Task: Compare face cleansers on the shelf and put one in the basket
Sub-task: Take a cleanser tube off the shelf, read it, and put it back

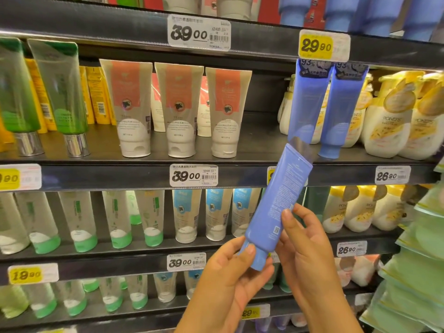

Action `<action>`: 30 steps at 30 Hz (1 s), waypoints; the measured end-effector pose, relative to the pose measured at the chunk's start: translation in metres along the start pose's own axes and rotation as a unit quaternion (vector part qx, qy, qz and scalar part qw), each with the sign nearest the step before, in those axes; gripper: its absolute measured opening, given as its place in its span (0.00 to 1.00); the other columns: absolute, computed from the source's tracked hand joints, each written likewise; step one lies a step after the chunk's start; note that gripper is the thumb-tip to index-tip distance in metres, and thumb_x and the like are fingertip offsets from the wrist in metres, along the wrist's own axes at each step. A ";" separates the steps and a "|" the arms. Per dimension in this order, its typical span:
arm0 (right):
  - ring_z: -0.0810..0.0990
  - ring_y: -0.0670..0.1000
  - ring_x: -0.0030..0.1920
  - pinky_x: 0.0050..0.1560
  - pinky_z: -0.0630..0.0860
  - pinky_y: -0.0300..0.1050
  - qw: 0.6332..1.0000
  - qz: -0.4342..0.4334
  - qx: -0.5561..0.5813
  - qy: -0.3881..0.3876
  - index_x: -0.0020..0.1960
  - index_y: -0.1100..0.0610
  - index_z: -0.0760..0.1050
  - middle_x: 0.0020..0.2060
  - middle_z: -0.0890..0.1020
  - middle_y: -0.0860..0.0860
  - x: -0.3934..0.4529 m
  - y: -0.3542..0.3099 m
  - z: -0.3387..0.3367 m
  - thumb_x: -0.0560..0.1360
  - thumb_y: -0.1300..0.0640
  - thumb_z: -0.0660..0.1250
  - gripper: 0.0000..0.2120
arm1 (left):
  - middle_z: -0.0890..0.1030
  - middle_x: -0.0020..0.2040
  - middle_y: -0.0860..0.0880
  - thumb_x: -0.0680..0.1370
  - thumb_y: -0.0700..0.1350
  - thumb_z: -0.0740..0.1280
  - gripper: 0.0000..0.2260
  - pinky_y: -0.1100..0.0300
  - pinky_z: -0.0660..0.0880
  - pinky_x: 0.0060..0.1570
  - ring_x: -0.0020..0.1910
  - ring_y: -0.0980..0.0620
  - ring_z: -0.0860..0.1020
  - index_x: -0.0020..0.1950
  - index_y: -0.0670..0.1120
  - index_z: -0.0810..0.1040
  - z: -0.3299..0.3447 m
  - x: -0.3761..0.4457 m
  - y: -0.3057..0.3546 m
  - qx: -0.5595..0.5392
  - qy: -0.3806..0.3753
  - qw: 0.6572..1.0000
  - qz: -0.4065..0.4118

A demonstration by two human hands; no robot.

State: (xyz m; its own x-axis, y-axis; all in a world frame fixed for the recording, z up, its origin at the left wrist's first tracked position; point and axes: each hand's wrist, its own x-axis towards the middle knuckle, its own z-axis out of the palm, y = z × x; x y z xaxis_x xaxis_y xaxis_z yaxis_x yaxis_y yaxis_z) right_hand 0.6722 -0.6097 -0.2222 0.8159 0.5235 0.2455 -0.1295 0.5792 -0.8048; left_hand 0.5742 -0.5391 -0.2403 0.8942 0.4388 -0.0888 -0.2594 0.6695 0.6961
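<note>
Head view: at lower right of the frame, both hands hold a blue cleanser tube (276, 203) tilted, cap down. The left hand (230, 282) pinches the cap end; the right hand (305, 251) grips the body. Behind, shelves (120, 175) carry more tubes.

One view only, worn on the head, facing straight into the shelves (240, 176) at close range and tipped slightly down. Wide-angle lens, so the shelf edges bow. Four tiers fill the picture edge to edge, and both hands (264, 272) come up from the bottom, nearest the lens.
</note>
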 end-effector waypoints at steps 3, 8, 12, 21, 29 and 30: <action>0.84 0.51 0.45 0.41 0.81 0.43 0.999 0.003 -0.050 -0.008 0.55 0.58 0.73 0.45 0.85 0.53 0.000 0.001 0.000 0.66 0.54 0.67 0.19 | 0.84 0.46 0.38 0.63 0.34 0.72 0.20 0.54 0.81 0.37 0.40 0.45 0.83 0.54 0.37 0.77 -0.001 0.000 0.000 0.017 0.010 1.000 0.011; 0.82 0.55 0.47 0.51 0.78 0.54 0.995 0.010 -0.102 0.002 0.54 0.59 0.77 0.45 0.84 0.55 0.002 0.003 -0.001 0.62 0.51 0.70 0.22 | 0.83 0.45 0.36 0.59 0.33 0.71 0.24 0.53 0.81 0.35 0.39 0.43 0.83 0.55 0.38 0.76 0.000 -0.001 0.001 0.038 0.020 0.999 -0.004; 0.82 0.53 0.44 0.47 0.80 0.50 0.997 0.019 -0.066 -0.025 0.55 0.61 0.78 0.43 0.84 0.55 0.003 0.003 0.000 0.66 0.54 0.68 0.20 | 0.82 0.46 0.35 0.64 0.30 0.73 0.20 0.54 0.80 0.35 0.37 0.42 0.82 0.55 0.35 0.79 0.002 -0.003 0.004 0.017 -0.009 0.999 -0.026; 0.83 0.52 0.47 0.45 0.81 0.46 0.996 0.029 -0.006 -0.081 0.58 0.56 0.79 0.50 0.83 0.57 0.005 0.001 0.003 0.70 0.55 0.64 0.17 | 0.83 0.46 0.36 0.63 0.37 0.71 0.18 0.54 0.81 0.36 0.39 0.43 0.82 0.53 0.37 0.80 -0.001 -0.002 0.008 0.028 0.003 1.000 -0.002; 0.84 0.51 0.43 0.38 0.80 0.42 0.999 0.020 -0.012 -0.048 0.51 0.58 0.80 0.45 0.85 0.54 0.008 0.002 0.002 0.69 0.54 0.65 0.13 | 0.83 0.47 0.38 0.63 0.38 0.71 0.20 0.52 0.81 0.39 0.42 0.44 0.83 0.55 0.37 0.78 -0.004 -0.004 0.013 0.051 0.022 0.998 0.010; 0.84 0.51 0.42 0.38 0.80 0.43 0.999 0.020 0.014 -0.043 0.51 0.59 0.79 0.44 0.85 0.55 0.008 0.002 0.002 0.70 0.55 0.64 0.13 | 0.83 0.47 0.37 0.64 0.38 0.71 0.18 0.52 0.81 0.39 0.41 0.43 0.83 0.53 0.35 0.79 -0.003 -0.005 0.014 0.024 0.011 1.000 0.000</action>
State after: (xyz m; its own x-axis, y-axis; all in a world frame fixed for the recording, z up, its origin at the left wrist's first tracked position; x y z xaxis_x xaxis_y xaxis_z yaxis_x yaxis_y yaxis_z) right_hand 0.6775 -0.6028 -0.2206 0.7579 0.5982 0.2603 -0.1784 0.5738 -0.7993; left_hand 0.5653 -0.5300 -0.2316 0.8857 0.4523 -0.1045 -0.2406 0.6399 0.7298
